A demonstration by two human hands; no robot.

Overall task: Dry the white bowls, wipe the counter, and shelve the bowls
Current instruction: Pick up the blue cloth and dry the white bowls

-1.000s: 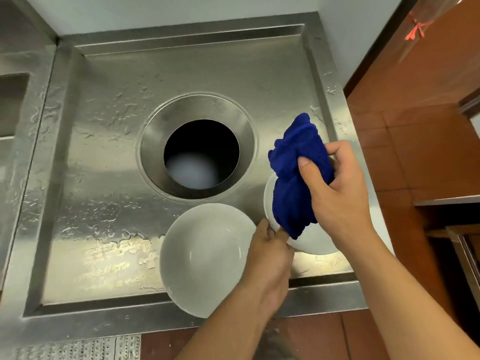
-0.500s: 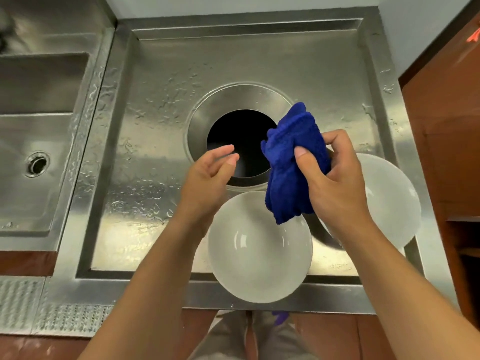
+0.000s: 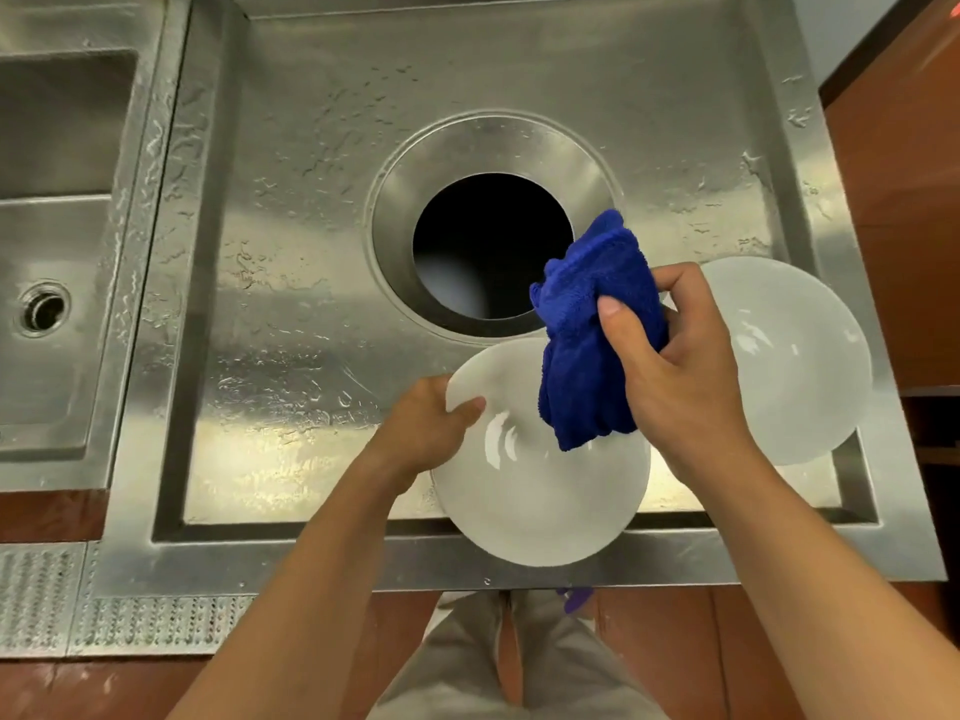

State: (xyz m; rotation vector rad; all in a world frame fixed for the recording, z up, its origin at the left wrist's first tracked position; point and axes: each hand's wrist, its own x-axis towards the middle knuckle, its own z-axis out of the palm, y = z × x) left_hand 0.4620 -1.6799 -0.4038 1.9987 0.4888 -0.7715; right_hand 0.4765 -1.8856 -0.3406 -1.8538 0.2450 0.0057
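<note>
Two white bowls are on the wet steel counter (image 3: 291,283). The near bowl (image 3: 540,491) is at the front edge, tilted up, and my left hand (image 3: 431,423) grips its left rim with the thumb inside. My right hand (image 3: 670,366) is shut on a bunched blue cloth (image 3: 587,345), held over the near bowl's upper right part, the cloth's lower end hanging into the bowl. The second bowl (image 3: 800,366) rests at the right, partly hidden behind my right hand.
A round dark opening (image 3: 488,246) with a steel collar sits in the counter's middle, just beyond the bowls. A sink basin (image 3: 57,252) with a drain lies to the left. Water drops cover the counter. A brown tiled floor and wood furniture are at the right.
My left hand has dropped from above the near bowl and taken hold of its left rim, tilting it up. The blue cloth has come down over that bowl.
</note>
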